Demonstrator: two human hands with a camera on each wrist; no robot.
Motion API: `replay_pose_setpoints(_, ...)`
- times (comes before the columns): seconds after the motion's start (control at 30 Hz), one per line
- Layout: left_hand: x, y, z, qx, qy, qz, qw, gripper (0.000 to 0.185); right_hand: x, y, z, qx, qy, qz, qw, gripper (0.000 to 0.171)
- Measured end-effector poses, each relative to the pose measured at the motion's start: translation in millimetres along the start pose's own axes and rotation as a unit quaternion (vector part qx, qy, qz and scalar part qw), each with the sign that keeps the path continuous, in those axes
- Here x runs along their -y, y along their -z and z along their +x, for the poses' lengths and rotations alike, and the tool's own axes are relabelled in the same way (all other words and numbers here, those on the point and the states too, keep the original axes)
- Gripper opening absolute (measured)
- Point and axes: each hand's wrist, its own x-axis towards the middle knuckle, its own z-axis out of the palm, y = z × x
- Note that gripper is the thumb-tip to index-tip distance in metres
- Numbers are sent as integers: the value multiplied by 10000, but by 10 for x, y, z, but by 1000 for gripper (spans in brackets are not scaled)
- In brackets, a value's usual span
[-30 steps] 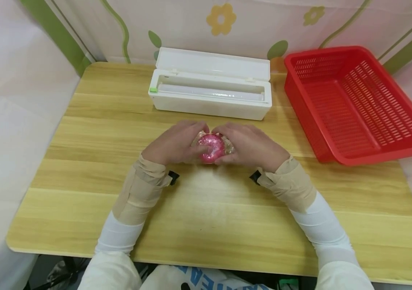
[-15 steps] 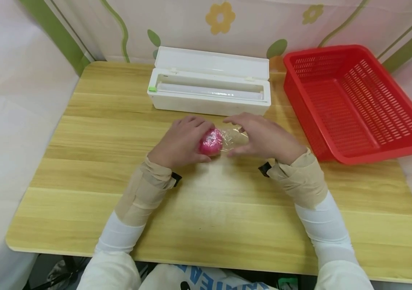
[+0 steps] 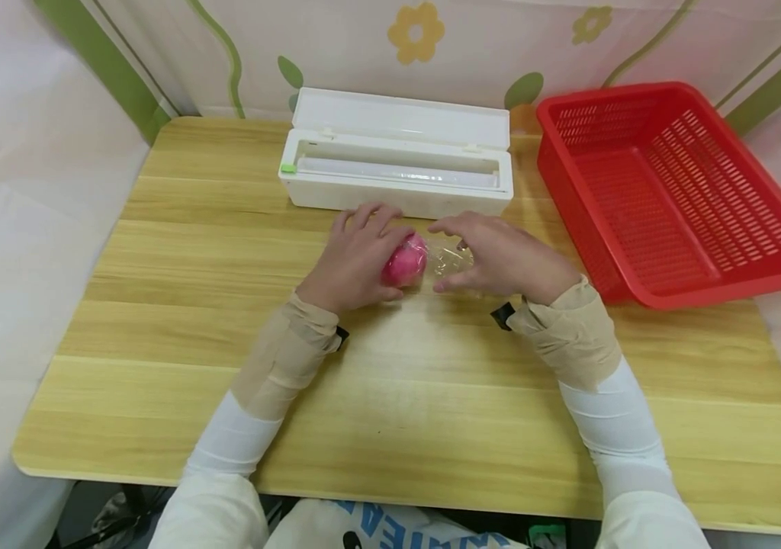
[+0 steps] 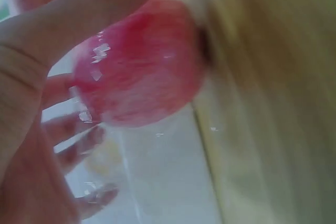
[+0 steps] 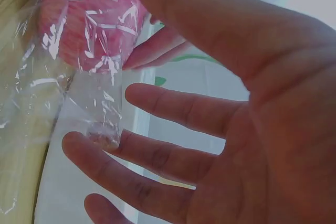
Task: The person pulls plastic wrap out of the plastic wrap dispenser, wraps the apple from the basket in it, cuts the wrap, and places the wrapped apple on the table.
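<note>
The round pink fruit wrapped in clear cling film [image 3: 405,261] has shifted a little nearer the white cling-film dispenser box [image 3: 396,169] than a second ago, and it sits just in front of that box on the wooden tabletop [image 3: 191,252]. The left hand [image 3: 352,255] now cups it alone, fingers curled round it. The right hand [image 3: 500,255] has drawn off the fruit — fingers straight and relaxed, touching only the loose tail of film [image 3: 448,259]. Judging by that, the wrap is being pulled snug. The red plastic basket [image 3: 672,191] stands right of the box.

Bare left hand [image 3: 356,255] and right hand [image 3: 500,259]; white long sleeves [image 3: 233,446], beige wrist wraps [image 3: 281,354] with small black clips [image 3: 502,316], lower frame.
</note>
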Motion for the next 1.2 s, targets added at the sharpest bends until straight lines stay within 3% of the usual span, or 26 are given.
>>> replay_pose_setpoints(0.17, 19, -94, 44, -364, -122, 228, 9990, 85, -29, -13, 30, 17, 100, 21, 9999, 83)
replay_pose_setpoints(0.3, 27, -95, 50, -471, -157, 303, 9983, 86, -51, -24, 50, 55, 107, 38, 9999, 82)
replay_pose_setpoints(0.6, 58, 5, -3, 31, -160, 400, 9991, 73, -87, -41, 65, 254, 64, 223, 9994, 79)
replay_pose_setpoints(0.77, 82, -48, 23, 176, -124, 358, 9991, 93, -127, -42, 84, 412, -93, 363, 9985, 80)
replay_pose_setpoints(1.0, 104, -152, 60, -291, -141, 364, 9988, 98, -227, 15, 83, 302, -154, 605, 9976, 81)
replay_pose_setpoints(1.2, 99, -211, 97, -452, 51, 462, 9979, 102, -288, 99, 52, 15, -10, 873, 9962, 72)
